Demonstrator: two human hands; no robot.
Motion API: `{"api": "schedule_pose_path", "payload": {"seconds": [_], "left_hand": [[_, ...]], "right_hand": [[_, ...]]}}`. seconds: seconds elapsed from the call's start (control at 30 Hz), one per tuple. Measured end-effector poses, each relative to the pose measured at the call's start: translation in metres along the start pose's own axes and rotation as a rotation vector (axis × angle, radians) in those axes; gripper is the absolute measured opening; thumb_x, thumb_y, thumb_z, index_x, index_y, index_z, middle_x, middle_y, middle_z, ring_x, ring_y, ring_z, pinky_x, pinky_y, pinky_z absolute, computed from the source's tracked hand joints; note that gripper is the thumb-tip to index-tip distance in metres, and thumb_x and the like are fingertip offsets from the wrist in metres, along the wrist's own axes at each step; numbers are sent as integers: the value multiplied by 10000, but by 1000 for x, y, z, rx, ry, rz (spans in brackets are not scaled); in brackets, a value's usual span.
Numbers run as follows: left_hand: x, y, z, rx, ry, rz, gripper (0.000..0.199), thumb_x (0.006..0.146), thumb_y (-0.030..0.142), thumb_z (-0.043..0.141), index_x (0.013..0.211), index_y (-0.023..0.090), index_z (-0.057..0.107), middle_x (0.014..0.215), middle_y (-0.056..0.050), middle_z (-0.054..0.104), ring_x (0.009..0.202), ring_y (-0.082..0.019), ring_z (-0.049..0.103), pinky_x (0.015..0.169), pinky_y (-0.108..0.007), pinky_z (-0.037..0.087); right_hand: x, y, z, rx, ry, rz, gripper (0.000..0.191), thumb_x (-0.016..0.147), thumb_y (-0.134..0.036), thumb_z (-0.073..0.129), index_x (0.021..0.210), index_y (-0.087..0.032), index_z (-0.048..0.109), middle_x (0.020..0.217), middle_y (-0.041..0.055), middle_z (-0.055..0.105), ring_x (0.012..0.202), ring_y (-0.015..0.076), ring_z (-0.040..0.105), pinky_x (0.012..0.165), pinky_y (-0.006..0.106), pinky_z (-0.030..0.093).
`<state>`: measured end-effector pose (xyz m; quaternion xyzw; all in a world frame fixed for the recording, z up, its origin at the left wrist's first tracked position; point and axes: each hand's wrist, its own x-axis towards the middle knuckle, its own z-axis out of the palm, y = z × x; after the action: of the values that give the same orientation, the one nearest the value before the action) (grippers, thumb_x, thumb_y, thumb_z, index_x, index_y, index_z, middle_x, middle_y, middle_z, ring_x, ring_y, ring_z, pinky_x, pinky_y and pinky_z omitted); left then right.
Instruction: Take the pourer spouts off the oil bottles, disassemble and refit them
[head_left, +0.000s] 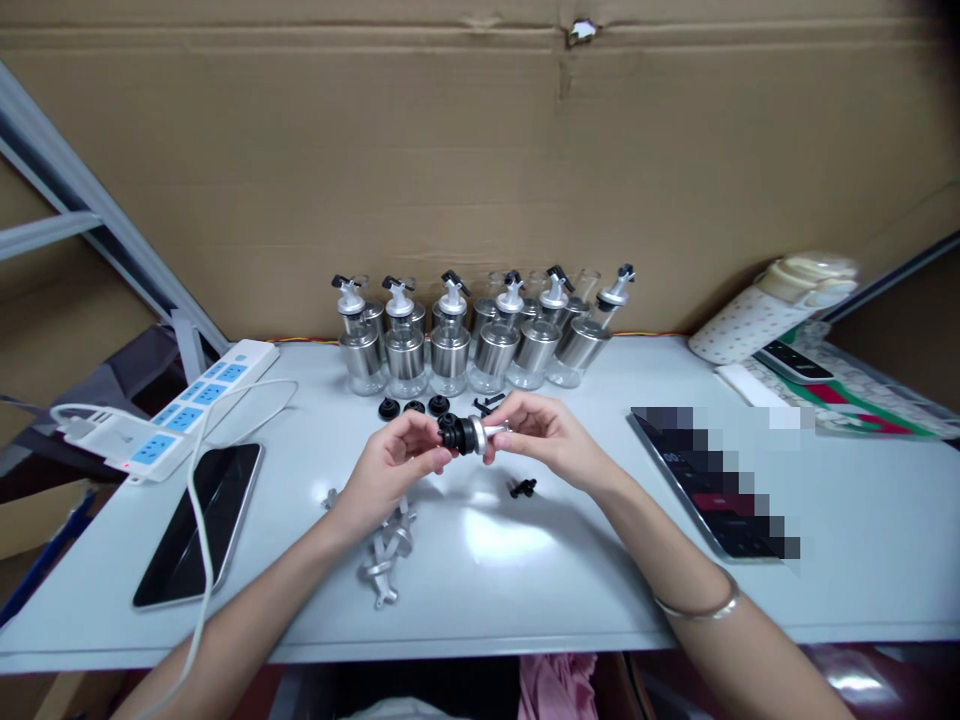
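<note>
My left hand (382,465) pinches a black ribbed stopper (454,433) over the middle of the table. At its other end, my right hand (553,430) grips a silver pourer spout (481,436), which meets the stopper in line, lying sideways. Behind my hands lie several loose black stoppers (388,408) and small black levers (491,401). Small black pieces (523,488) rest below my right hand. Several loose silver spouts (382,570) lie near my left wrist, which partly hides some of them.
Several glass bottles with steel bands (451,350) stand at the back; the front ones carry pourers. To the left are a power strip (172,420), a white cable (201,520) and a dark tablet (199,530). On the right are another tablet (675,470) and a leaning dotted flask (750,315).
</note>
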<state>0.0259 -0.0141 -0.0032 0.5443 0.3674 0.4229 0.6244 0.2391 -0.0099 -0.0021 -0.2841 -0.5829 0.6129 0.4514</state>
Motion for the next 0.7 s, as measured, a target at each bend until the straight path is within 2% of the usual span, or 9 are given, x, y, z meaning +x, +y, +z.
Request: {"api": "schedule_pose_path", "payload": {"seconds": [0.17, 0.27, 0.37, 0.5, 0.7], "left_hand": [[0, -2, -2, -9, -20, 39, 327, 644, 335, 805, 740, 165, 543, 698, 29, 577, 635, -95, 566, 632, -212, 460], [-1, -2, -1, -1, 35, 61, 295, 655, 294, 791, 791, 177, 556, 709, 37, 592, 594, -92, 569, 597, -215, 471], [-2, -3, 1, 62, 95, 104, 273, 649, 212, 781, 862, 189, 613, 773, 21, 643, 655, -111, 608, 636, -228, 504], [-4, -7, 1, 171, 105, 212, 161, 659, 146, 763, 804, 183, 701, 785, -5, 691, 740, -126, 633, 722, -232, 518], [-3, -9, -1, 67, 72, 266, 170, 591, 70, 791, 699, 182, 722, 752, -19, 724, 747, -139, 660, 736, -242, 524]], "right_hand": [[-1, 2, -1, 30, -47, -13, 128, 761, -201, 744, 857, -181, 663, 750, -5, 728, 712, 100, 690, 693, 240, 529], [0, 2, -1, 38, -63, 7, 131, 753, -197, 749, 846, -180, 658, 763, -4, 727, 715, 100, 689, 694, 242, 532], [1, 2, -1, 30, -66, 28, 140, 760, -221, 743, 844, -173, 642, 732, -3, 720, 690, 108, 683, 692, 260, 530], [0, 2, -2, 38, -73, 35, 139, 764, -220, 739, 830, -165, 631, 712, -3, 718, 672, 107, 682, 679, 257, 526], [-1, 2, 1, 85, -109, 79, 137, 762, -206, 740, 815, -155, 624, 699, -1, 724, 663, 109, 690, 684, 262, 534]]}}
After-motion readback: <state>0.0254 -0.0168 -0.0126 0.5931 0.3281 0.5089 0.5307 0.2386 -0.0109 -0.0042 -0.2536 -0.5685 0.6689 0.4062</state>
